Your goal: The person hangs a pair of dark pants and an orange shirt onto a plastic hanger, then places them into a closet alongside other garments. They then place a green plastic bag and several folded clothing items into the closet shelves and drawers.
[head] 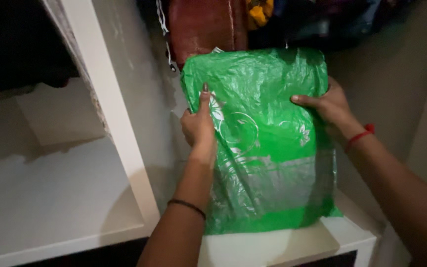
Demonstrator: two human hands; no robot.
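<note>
Bag: a flat green plastic bag [268,143] stands upright in the middle of the frame, its bottom edge on the white shelf [292,244], its top leaning toward the dark red bundle [206,27] at upper centre.
Left hand: the left hand [198,128] clamps the bag's left edge, thumb pressed flat across the front, the other fingers wrapped behind and out of sight.
Right hand: the right hand [329,106] grips the upper right edge, thumb lying on the front, fingers curled round the back.
Doing it well: I'd judge an even two-sided hold keeps the slippery plastic from sagging; keep the base seated on the shelf.
Edges: the white upright divider [119,123] stands just left of the bag; the shelf's front lip is near its base.
Open room: the lower-left compartment [50,198] looks roomy; the right wall sits close.
</note>
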